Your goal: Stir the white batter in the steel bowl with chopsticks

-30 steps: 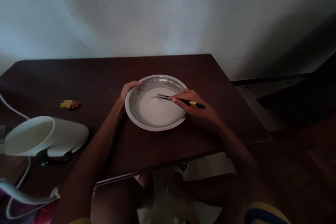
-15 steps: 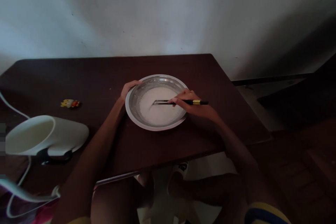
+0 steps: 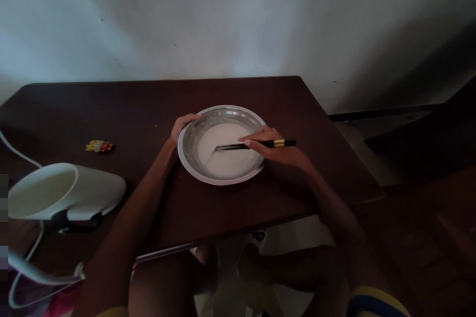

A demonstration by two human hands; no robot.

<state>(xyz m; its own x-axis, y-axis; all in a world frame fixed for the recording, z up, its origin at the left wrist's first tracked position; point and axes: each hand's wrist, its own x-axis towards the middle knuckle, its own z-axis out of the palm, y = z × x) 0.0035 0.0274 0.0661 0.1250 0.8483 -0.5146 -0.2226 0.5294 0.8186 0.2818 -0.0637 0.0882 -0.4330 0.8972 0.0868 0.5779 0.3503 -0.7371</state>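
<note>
A round metal bowl [image 3: 189,171] stands on the dark table, holding a smooth white batter-like liquid [image 3: 226,161]. My left hand [image 3: 182,126] grips the bowl's far left rim, fingers over the edge. Over the right rim, my right hand [image 3: 273,146] is closed around a pair of black chopsticks [image 3: 288,143] with gold bands. Their tips dip into the liquid near the middle of the bowl, and a faint streak trails there. White residue clings to the bowl's inner wall.
On the left of the dark table [image 3: 238,208] stands a white oval container [image 3: 100,185] with a black base part. A small yellow and red figurine [image 3: 98,146] lies behind it. White cables [image 3: 18,153] run along the left edge. A pale wall [image 3: 238,20] rises behind.
The chopstick tips have come together and shifted slightly left and toward me in the liquid. My right hand's fingers have moved a little; my left hand and the bowl stay put.
</note>
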